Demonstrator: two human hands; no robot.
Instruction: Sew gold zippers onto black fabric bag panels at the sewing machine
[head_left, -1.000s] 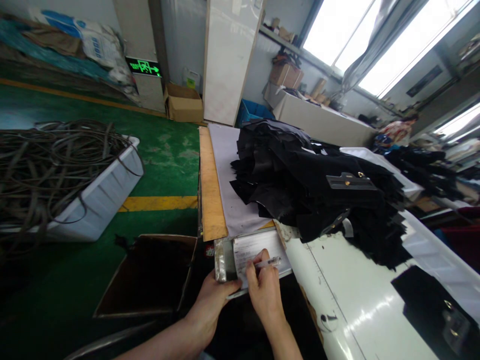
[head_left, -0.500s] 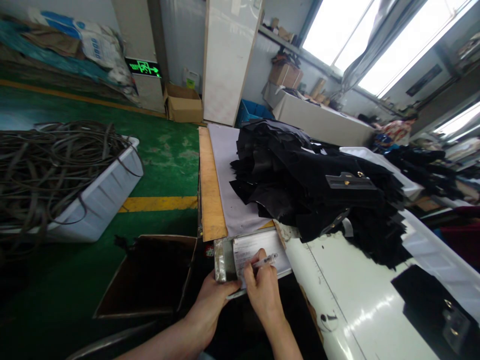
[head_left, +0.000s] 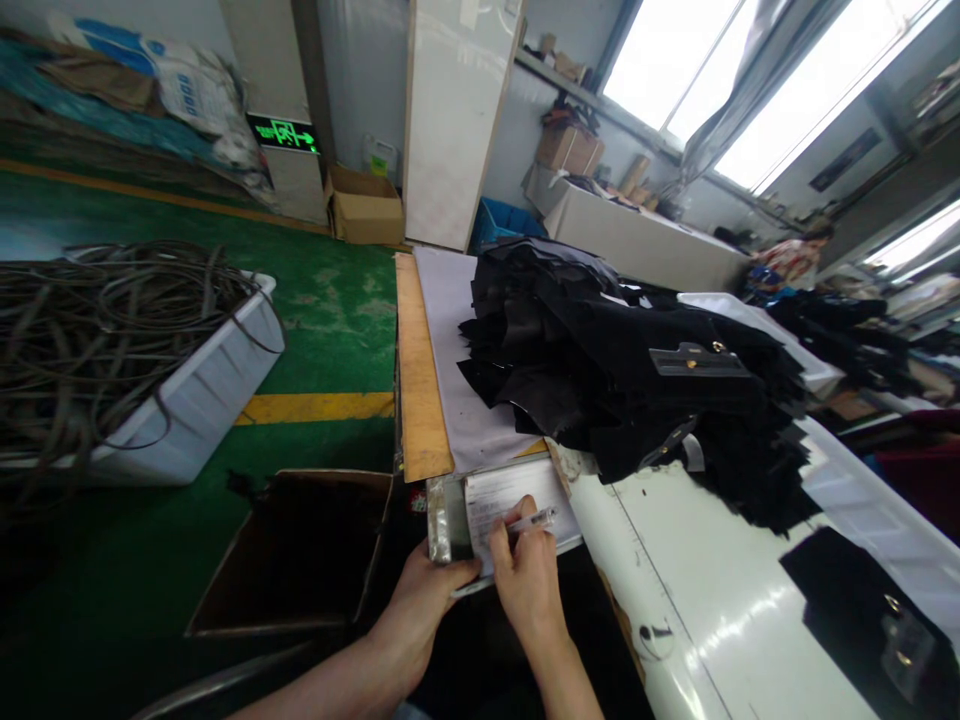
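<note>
A clear-barrelled pen (head_left: 538,519) is pinched in my right hand (head_left: 529,580), its upper end pointing right. Its tip is hidden behind my fingers, over the written page of an open notebook (head_left: 491,495). My left hand (head_left: 420,605) grips the near left corner of the notebook, thumb on top and fingers hidden beneath. Worn clear tape covers the left edge. Just beyond lies a large heap of black cut pieces (head_left: 570,340), one bearing a dark strip with gold-coloured fittings (head_left: 697,362).
A white table (head_left: 675,570) with another black piece (head_left: 862,600) is to the right. An open carton (head_left: 300,550) stands at lower left. Beyond it, a white bin (head_left: 202,410) overflows with dark strips. Far right, a person (head_left: 795,260) is partly visible.
The view has shifted very slightly. My right hand and the pen have barely moved over the page; my left hand keeps its hold. The distant person has moved a little.
</note>
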